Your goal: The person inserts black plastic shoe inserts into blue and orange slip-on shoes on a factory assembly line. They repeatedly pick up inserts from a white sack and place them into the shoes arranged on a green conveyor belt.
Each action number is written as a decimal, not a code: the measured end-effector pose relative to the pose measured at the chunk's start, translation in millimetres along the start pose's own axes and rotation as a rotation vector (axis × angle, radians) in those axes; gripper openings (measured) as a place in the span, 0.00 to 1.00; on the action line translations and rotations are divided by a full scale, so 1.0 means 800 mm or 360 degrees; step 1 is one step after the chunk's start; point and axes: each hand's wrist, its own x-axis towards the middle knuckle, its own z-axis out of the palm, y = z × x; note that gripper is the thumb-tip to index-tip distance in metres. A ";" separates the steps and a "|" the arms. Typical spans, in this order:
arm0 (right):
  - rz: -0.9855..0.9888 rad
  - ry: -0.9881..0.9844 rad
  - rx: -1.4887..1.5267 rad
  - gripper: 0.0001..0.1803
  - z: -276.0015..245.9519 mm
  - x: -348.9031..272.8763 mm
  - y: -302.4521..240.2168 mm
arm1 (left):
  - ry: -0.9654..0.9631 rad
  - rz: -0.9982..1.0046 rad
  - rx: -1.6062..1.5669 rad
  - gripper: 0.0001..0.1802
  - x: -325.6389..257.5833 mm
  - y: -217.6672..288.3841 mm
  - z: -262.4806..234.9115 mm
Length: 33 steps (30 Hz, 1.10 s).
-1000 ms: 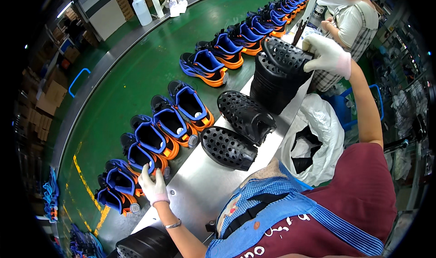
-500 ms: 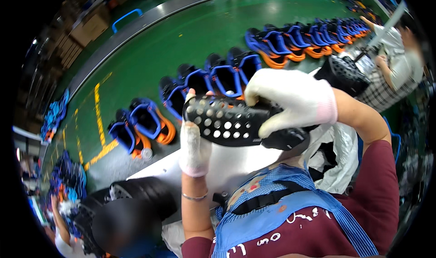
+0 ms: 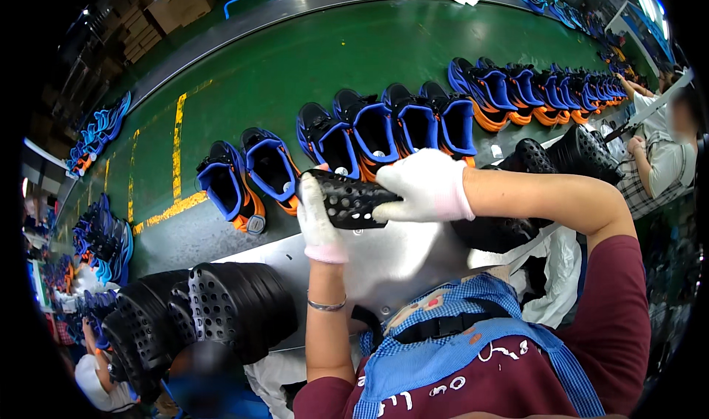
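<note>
Right hand (image 3: 427,187) is back from the black stack (image 3: 585,157), left hand (image 3: 317,218) up from the blue-and-orange shoes (image 3: 360,129) since a second ago. Both grip, fingers curled, opposite ends of one perforated black piece (image 3: 346,200) above metal bench (image 3: 395,260).

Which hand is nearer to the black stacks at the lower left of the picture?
Left. The left hand is beyond the stacks, to their right; the right hand is farther to the right.
</note>
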 end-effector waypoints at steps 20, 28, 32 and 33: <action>0.0350 -0.0267 -0.0513 0.23 -0.004 0.167 0.041 | -0.0354 0.0928 0.1972 0.13 0.055 -0.062 -0.011; 0.0362 -0.0481 -0.0586 0.16 0.055 0.205 0.022 | -0.0914 -0.0236 0.2653 0.23 0.097 -0.022 0.007; 0.0239 -0.0481 -0.0695 0.13 0.050 0.205 0.025 | -0.0900 -0.0441 0.2736 0.21 0.105 -0.018 0.018; 0.0257 -0.0453 -0.0674 0.13 0.048 0.208 0.026 | -0.0912 -0.0452 0.2733 0.21 0.107 -0.019 0.021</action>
